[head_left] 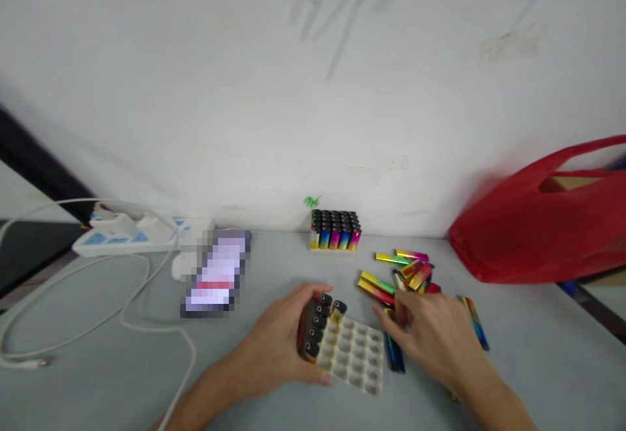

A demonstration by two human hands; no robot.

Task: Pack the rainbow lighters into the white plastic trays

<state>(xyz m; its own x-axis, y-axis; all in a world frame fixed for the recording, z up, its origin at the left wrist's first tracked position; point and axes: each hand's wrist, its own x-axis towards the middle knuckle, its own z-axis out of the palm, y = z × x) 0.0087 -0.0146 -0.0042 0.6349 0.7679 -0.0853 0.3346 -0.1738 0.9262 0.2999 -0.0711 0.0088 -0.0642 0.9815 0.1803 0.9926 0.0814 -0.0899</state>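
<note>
Slim, shiny rainbow-coloured lighters (pixel 420 278) lie in a loose, criss-crossed pile right of centre in the lower half of the frame, on a smooth grey tabletop (pixel 278 261). From my distant seat I see the bare right hand (pixel 435 326) right over the pile's near edge, far closer to it than the bare left hand (pixel 276 340).

Beside the right thumb tip, toward the upper left, a slim yellow-and-red metallic lighter (pixel 376 292) lies flat, its long axis sloping from upper left down to lower right, so that its lower end points in toward my bent fingers. Below the thumb, a dark blue shiny lighter (pixel 395 353) points toward the bottom of the frame. My right thumb stands a little apart from the curled fingers; whether they pinch anything I cannot tell, as the hand hides it.

At bottom centre, my left fingers and thumb wrap the left side of an off-white plastic tray with rows of rounded pockets (pixel 359 356). Five black-topped lighters (pixel 315 333) stand in the column by that palm, with one more at the far end of the next. The tray's other pockets face the right hand, which is just beside them.
</note>
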